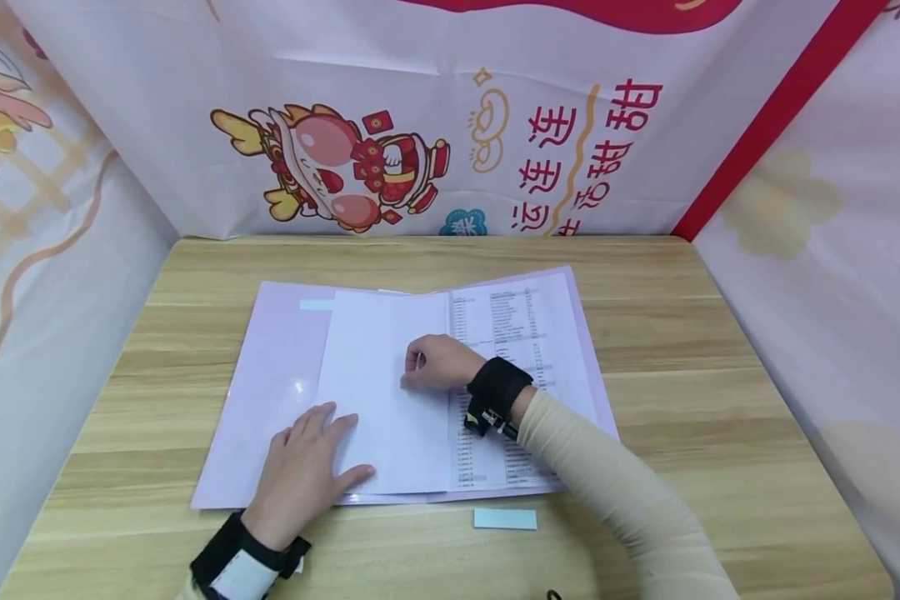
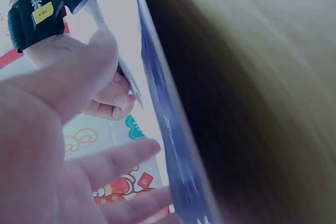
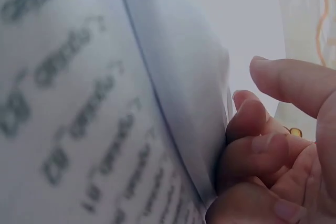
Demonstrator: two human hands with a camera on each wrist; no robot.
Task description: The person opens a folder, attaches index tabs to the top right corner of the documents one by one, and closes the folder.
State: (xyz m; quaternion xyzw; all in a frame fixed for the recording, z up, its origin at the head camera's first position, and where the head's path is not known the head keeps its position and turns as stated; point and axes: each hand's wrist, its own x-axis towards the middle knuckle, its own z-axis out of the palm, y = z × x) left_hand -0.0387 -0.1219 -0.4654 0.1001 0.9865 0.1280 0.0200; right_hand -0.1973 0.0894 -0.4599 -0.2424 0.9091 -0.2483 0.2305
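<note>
A pale purple folder (image 1: 262, 358) lies spread out on the table. Over its middle is a blank white page (image 1: 375, 350), and a page of printed rows (image 1: 562, 358) covers the right side. My left hand (image 1: 300, 467) rests with spread fingers at the blank page's lower left edge. My right hand (image 1: 446, 362) has reached across onto the blank page near the fold. In the right wrist view its fingers (image 3: 254, 153) are curled against the white page, with the thumb (image 3: 294, 80) held apart. No object shows in its grasp.
A small light blue strip (image 1: 505, 519) lies on the wooden table (image 1: 675, 367) in front of the folder. Another pale blue strip (image 1: 316, 305) is at the folder's upper left. Printed cloth walls (image 1: 390, 50) stand behind and at both sides.
</note>
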